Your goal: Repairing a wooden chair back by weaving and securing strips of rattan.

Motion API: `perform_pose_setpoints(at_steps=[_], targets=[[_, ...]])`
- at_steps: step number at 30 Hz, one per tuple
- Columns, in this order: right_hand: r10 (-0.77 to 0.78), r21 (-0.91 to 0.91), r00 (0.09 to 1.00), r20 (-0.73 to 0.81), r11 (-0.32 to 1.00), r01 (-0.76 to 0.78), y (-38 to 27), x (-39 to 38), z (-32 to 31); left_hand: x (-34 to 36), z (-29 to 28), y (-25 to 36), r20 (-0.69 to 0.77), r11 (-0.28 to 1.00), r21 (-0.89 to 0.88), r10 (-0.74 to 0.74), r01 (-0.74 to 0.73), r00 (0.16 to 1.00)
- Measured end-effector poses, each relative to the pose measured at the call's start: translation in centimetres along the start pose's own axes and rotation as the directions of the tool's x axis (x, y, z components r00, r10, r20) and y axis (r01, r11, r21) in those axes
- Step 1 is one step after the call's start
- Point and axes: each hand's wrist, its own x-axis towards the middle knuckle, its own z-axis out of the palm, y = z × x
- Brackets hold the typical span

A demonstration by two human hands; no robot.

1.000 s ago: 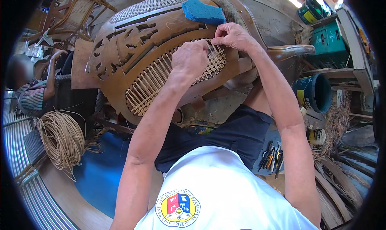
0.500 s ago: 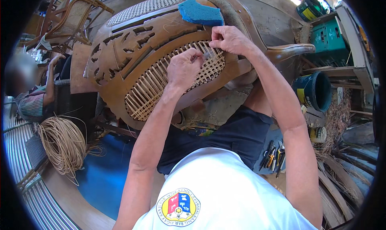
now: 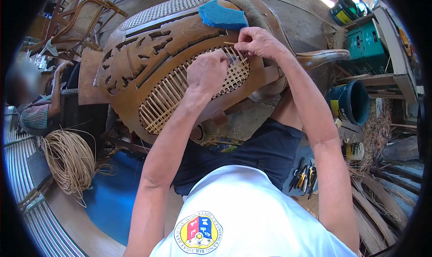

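The oval panel of pale woven cane strips (image 3: 164, 95) lay at 11 o'clock from the middle of the view, inside a curved brown wooden frame (image 3: 123, 99). Its lower-left and right ends showed crossed weaving, while between them mostly parallel strips were seen.

The person's bare left hand (image 3: 208, 72) was above this panel, just before 12 o'clock, with its back upward. Its fingers were curled inward, but I could not tell whether they gripped something. The bare right hand (image 3: 258, 43) was at 1 o'clock, at the upper edge of the panel. Its thumb and fingers were pinched together on the end of a thin pale cane strip (image 3: 229, 43), which pointed out toward 9 o'clock.

A blue rough-edged foam piece (image 3: 222, 15) rested on the furniture at 12 o'clock, near the right hand. Between 8 and 9 o'clock there was a large loose coil of tan cane (image 3: 69, 160). Some hand tools with black and orange handles (image 3: 306, 176) lay together at 4 o'clock. A dark green-blue round bucket (image 3: 353, 102) was tipped at 3 o'clock. At 9 o'clock sat another person in a striped top (image 3: 35, 113), one arm raised.
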Motion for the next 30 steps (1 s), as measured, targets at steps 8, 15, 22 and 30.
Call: perform_pose_setpoints(at_steps=[8, 15, 22, 30], targets=[[-0.064, -0.098, 0.982, -0.178, 0.994, 0.047, 1.8, -0.7, 0.3, 1.2, -0.5, 0.2, 0.122, 0.994, -0.075, -0.068, 0.077, 0.99], [0.036, -0.108, 0.993, -0.108, 0.993, -0.047, 0.9, -0.4, 0.2, 0.5, 1.0, -1.8, 0.095, 0.925, -0.369, -0.06, 0.092, 0.994], [-0.038, -0.288, 0.99, -0.134, 0.958, -0.003, 0.6, -0.3, 0.8, -0.1, 1.7, -1.5, -0.005, 0.934, -0.354, -0.058, 0.053, 0.998], [0.001, 0.113, 1.0, -0.015, 0.994, 0.001, 0.9, -2.4, -1.1, 0.6, 0.4, 0.2, 0.106, 0.996, -0.059, -0.061, 0.068, 0.993]])
